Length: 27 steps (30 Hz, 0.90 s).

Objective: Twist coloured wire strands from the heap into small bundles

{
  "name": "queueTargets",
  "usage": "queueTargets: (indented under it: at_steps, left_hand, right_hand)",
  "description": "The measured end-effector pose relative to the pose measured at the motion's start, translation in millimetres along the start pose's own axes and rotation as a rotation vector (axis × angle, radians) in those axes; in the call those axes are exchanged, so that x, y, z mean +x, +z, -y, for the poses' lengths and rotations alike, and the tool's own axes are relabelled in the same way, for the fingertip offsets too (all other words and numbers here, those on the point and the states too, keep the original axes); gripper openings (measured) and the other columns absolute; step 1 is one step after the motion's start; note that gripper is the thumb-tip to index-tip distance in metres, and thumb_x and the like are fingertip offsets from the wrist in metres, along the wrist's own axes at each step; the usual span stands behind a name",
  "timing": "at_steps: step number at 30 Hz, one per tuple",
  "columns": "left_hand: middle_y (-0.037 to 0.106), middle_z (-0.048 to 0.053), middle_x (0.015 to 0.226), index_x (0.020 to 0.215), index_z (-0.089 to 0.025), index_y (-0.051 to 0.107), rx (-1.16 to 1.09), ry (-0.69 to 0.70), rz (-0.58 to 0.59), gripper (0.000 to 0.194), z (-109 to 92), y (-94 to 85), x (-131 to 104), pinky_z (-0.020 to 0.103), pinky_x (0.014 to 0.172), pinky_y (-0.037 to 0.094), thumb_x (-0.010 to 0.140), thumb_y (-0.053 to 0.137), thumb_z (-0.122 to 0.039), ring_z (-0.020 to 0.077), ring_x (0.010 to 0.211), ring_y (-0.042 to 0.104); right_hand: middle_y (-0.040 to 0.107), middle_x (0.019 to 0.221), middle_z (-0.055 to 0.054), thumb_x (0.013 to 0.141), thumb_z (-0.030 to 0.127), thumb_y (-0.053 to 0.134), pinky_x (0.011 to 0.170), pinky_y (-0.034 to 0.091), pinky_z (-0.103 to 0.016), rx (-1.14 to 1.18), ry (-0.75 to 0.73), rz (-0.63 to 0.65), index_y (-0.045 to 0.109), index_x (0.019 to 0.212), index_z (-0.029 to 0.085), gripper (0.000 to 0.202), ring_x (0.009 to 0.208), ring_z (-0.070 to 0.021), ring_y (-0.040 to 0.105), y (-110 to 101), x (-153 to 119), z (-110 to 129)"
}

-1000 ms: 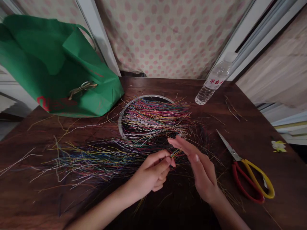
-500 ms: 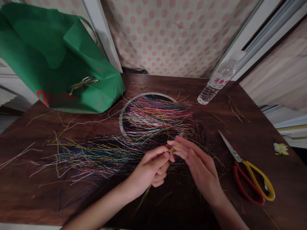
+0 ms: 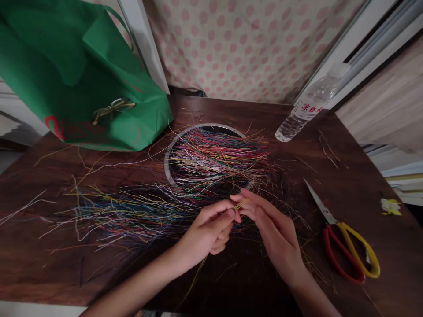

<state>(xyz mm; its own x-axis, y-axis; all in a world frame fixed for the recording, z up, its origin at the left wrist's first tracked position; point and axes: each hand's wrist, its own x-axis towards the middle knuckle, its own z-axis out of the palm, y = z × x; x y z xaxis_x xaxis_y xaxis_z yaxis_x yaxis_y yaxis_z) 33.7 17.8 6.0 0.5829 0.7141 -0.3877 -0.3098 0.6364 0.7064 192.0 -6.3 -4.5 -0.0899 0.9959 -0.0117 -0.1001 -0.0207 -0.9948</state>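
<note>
A few thin yellow and greenish wires (image 3: pixel 238 205) are pinched between the thumb and forefinger of my left hand (image 3: pixel 209 226); its other fingers curl under, and the wires' tails hang down below it. My right hand (image 3: pixel 276 226) meets it from the right, fingertips closed around the wires' upper ends. Just beyond my hands, a heap of many-coloured wires (image 3: pixel 211 154) lies across a round dark plate with a pale rim (image 3: pixel 167 164). To the left, a second bundle of coloured wires (image 3: pixel 132 215) is spread on the brown table (image 3: pixel 257 281), partly hidden behind my left hand.
Scissors (image 3: pixel 327 215) with one red and one yellow handle lie at the right. A clear water bottle (image 3: pixel 307 108) stands at the back right. The back left holds a green bag (image 3: pixel 115 79) with glasses (image 3: pixel 114 109) against it. A small yellow-white flower (image 3: pixel 390 206) lies far right.
The fingers of my right hand have curled in a little more around the wire ends. My left hand keeps its pinch. The view has shifted slightly.
</note>
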Motion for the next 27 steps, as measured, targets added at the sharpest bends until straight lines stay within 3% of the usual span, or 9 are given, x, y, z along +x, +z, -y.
queueTargets:
  at_steps: [9, 16, 27]
  left_hand:
    - [0.023, -0.012, 0.046, 0.078, -0.02, 0.05, 0.036, 0.026, -0.03, 0.018, 1, -2.7, 1, 0.016, 0.031, 0.014, 0.089, 0.053, -0.034, 0.0041, 0.037, 0.012]
    - [0.022, -0.011, 0.048, 0.077, -0.021, 0.049, 0.061, 0.026, -0.064, 0.02, 0, -1.2, 1, 0.018, 0.033, 0.013, 0.088, 0.052, -0.036, 0.0051, 0.038, 0.011]
    - [0.023, -0.011, 0.048, 0.075, -0.02, 0.048, 0.05, 0.046, -0.058, 0.02, 1, -4.0, 2, 0.015, 0.032, 0.013, 0.09, 0.05, -0.034, 0.0041, 0.037, 0.011]
  right_hand:
    - [0.065, 0.119, 0.0, 0.096, 0.023, 0.045, 0.09, 0.05, -0.03, -0.021, 0.009, 0.039, 0.058, 0.124, 0.034, 0.033, 0.097, -0.0138, 0.063, 3, 0, -1]
    - [0.061, 0.125, 0.002, 0.095, 0.024, 0.047, 0.097, 0.046, -0.035, -0.113, -0.005, 0.051, 0.057, 0.125, 0.039, 0.034, 0.11, -0.0163, 0.059, 5, 1, -3]
    - [0.058, 0.13, 0.004, 0.094, 0.023, 0.049, 0.098, 0.045, -0.03, -0.117, 0.01, 0.059, 0.054, 0.126, 0.041, 0.037, 0.116, -0.0146, 0.054, 11, -1, -5]
